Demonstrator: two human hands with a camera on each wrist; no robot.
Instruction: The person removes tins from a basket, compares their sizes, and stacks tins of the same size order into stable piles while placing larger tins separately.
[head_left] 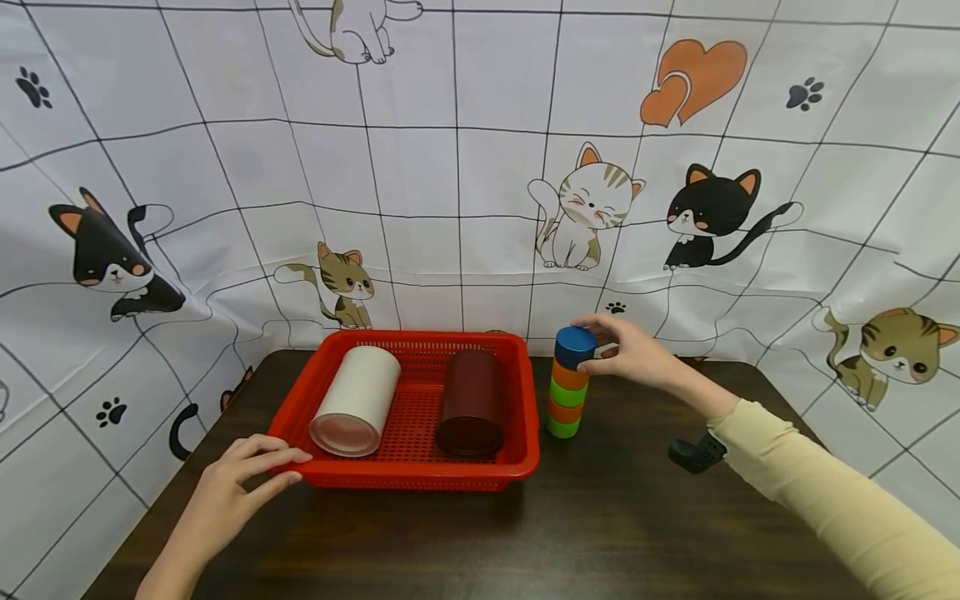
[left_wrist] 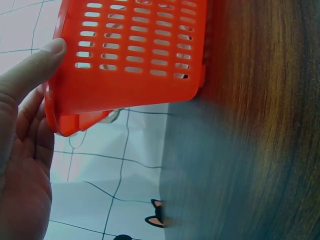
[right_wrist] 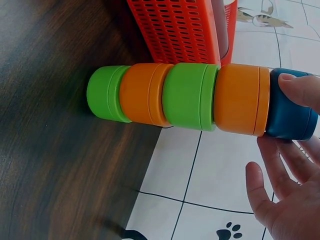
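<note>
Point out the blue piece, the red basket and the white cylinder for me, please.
Blue piece (right_wrist: pixel 289 117): right wrist view, its side.
Red basket (head_left: pixel 420 469): head view, front rim.
White cylinder (head_left: pixel 360 389): head view, its side.

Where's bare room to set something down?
Bare table: in front of the red basket and, under the right arm, right of the container stack. Inside, a strip is free between the white cylinder and brown cylinder. Crowded: the basket-stack gap and the basket corner by the left hand.

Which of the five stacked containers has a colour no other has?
The top container, at the right hand: it is blue; the four below alternate orange and green.
</note>
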